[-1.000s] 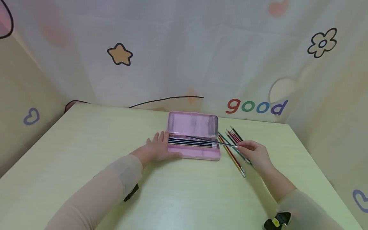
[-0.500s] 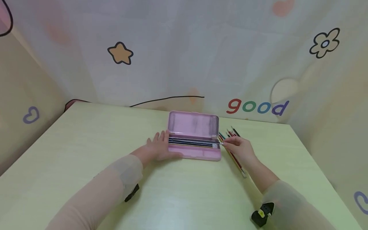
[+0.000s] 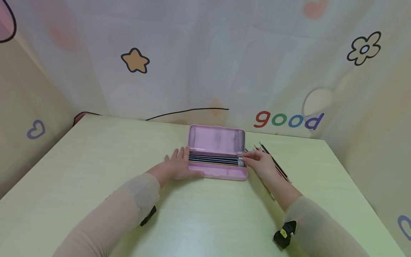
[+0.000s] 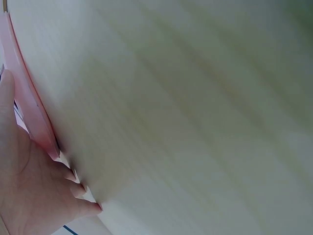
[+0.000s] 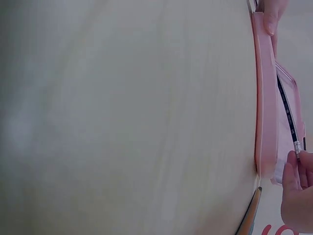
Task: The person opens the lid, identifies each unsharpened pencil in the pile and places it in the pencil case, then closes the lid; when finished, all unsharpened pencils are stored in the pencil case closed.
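Observation:
A pink pencil case point(image 3: 218, 173) lies on the table with its lid point(image 3: 216, 139) raised at the back. Several dark pencils point(image 3: 213, 160) lie side by side inside it. My left hand point(image 3: 178, 166) rests against the case's left end, fingers straight and spread, thumb along the front edge. At the right end, my right hand point(image 3: 259, 164) pinches a dark pencil point(image 5: 288, 113) by its silver eraser end. In the right wrist view this pencil slants over the case wall. Its far tip is hidden there.
Loose pencils point(image 3: 283, 172) lie on the table right of the case, partly behind the right hand and forearm. A printed cloth wall point(image 3: 173, 71) rises behind the table point(image 3: 192, 221).
My right hand has moved left from above the loose pencils to the case's right end, bringing the pencil down among those in the case. The left hand has stayed in place.

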